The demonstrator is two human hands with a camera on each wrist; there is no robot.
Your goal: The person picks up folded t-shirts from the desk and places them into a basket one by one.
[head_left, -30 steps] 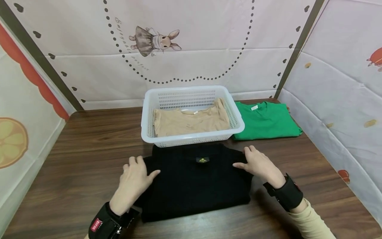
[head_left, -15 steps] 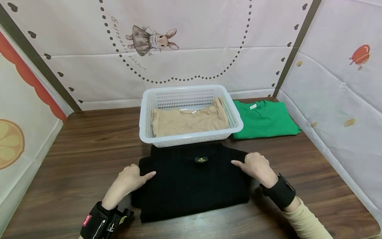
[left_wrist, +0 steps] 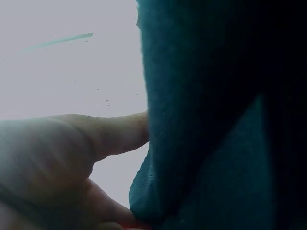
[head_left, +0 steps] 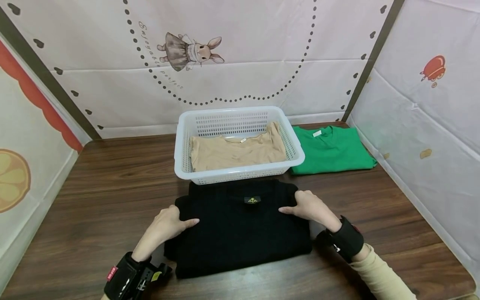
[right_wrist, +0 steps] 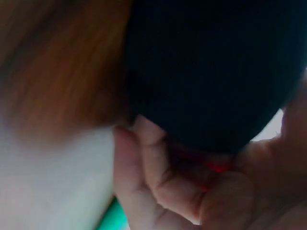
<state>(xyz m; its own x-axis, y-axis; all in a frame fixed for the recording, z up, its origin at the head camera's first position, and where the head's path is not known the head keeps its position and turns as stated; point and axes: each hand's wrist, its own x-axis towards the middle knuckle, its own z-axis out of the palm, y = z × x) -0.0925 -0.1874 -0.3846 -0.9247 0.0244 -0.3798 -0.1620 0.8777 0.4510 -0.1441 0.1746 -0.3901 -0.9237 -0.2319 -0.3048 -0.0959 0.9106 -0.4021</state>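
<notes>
A folded black T-shirt (head_left: 240,241) lies on the table just in front of the basket, its neck label facing up at the far side. My left hand (head_left: 165,227) grips its left edge, thumb on top and fingers tucked beneath. At the right edge my right hand (head_left: 309,207) holds the cloth the same way, thumb pointing inward. The left wrist view has the shirt's dark fabric (left_wrist: 187,120) between thumb and fingers. In the right wrist view, curled fingers (right_wrist: 160,177) lie under the dark cloth's edge.
A white plastic basket (head_left: 240,171) holding a folded beige shirt (head_left: 240,154) stands directly behind the black shirt. To its right lies a folded green shirt (head_left: 331,150). Printed cloth walls enclose the back and sides of the wooden table (head_left: 108,200).
Both hands' fingers have curled under the shirt's sides. The right hand has shifted left, drawing the shirt's right shoulder inward. The left hand first moved slightly outward, then took hold.
</notes>
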